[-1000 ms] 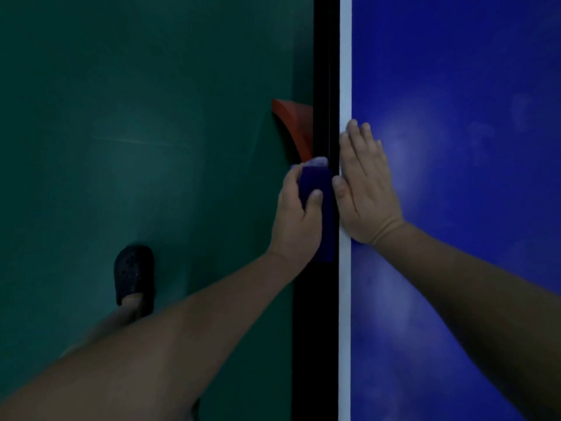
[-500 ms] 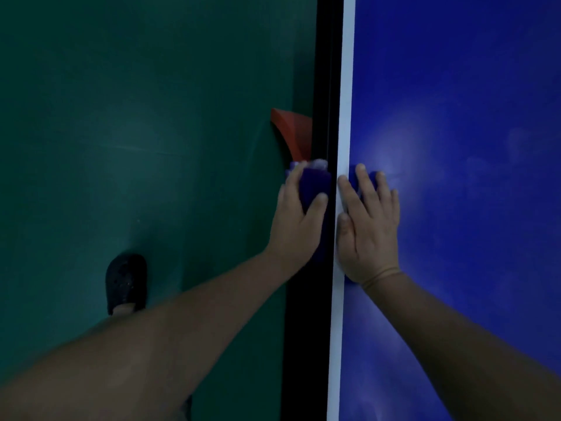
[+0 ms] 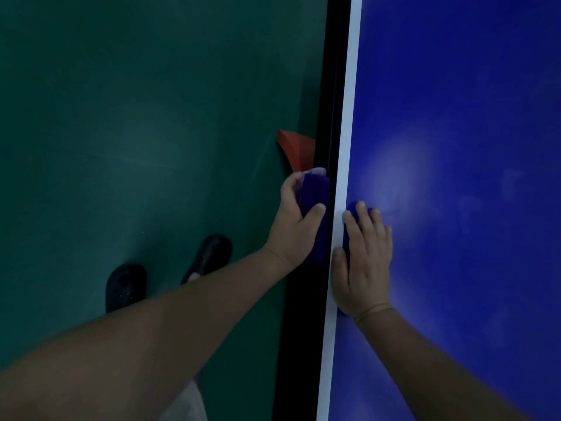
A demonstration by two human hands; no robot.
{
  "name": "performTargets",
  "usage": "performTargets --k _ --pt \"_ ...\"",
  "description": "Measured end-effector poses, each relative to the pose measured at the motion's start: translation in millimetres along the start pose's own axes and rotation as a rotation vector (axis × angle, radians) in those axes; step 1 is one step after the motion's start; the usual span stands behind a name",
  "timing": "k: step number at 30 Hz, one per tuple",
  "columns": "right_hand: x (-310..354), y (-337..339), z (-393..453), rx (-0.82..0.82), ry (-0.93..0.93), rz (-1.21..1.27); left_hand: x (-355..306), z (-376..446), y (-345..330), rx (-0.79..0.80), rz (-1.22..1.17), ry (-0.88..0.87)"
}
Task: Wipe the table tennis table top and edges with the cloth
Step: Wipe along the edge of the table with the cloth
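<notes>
Blue table (image 3: 455,117) with a white border line (image 3: 349,117) and a black side edge (image 3: 326,86); any brand mark or writing cannot be made out. Dark blue cloth (image 3: 314,192) draped over that edge: left hand (image 3: 293,226) grips it against the side with curled fingers (image 3: 290,185), while right hand (image 3: 362,259) presses the part lying on top, fingers straight and together. Green floor (image 3: 121,117) beneath, carrying two black shoes (image 3: 126,287) and an orange-red object (image 3: 296,148) beside the edge.
</notes>
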State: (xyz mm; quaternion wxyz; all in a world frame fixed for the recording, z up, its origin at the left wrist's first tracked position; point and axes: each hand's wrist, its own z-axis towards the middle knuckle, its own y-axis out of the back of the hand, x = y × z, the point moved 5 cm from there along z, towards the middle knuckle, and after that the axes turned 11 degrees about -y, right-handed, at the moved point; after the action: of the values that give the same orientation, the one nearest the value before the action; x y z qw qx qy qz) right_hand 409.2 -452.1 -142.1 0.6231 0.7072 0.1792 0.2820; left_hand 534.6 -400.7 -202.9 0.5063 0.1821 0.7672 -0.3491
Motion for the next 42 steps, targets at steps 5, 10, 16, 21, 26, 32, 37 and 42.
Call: performTargets --k 5,10,16,21,26,32,37,42 --pt "1 2 4 0.026 0.005 0.002 -2 -1 5 0.007 0.072 0.036" --pt "-1 23 94 0.068 0.368 -0.047 -14 42 4 0.002 0.161 -0.005" --pt "0 11 187 0.145 0.475 -0.173 -39 107 6 -0.121 0.165 -0.083" --pt "-3 11 187 0.144 0.493 -0.136 -36 79 -11 -0.032 0.125 -0.065" --pt "-4 11 187 0.16 0.503 -0.119 -45 109 -15 -0.072 0.136 -0.049" --pt "-6 10 187 0.174 0.502 -0.072 -47 165 -10 -0.16 0.235 -0.001" --pt "-6 10 187 0.153 0.509 -0.064 -40 84 -18 -0.079 0.128 0.086" --pt "-6 12 187 0.147 0.49 -0.052 -56 141 -21 -0.138 0.243 0.069"
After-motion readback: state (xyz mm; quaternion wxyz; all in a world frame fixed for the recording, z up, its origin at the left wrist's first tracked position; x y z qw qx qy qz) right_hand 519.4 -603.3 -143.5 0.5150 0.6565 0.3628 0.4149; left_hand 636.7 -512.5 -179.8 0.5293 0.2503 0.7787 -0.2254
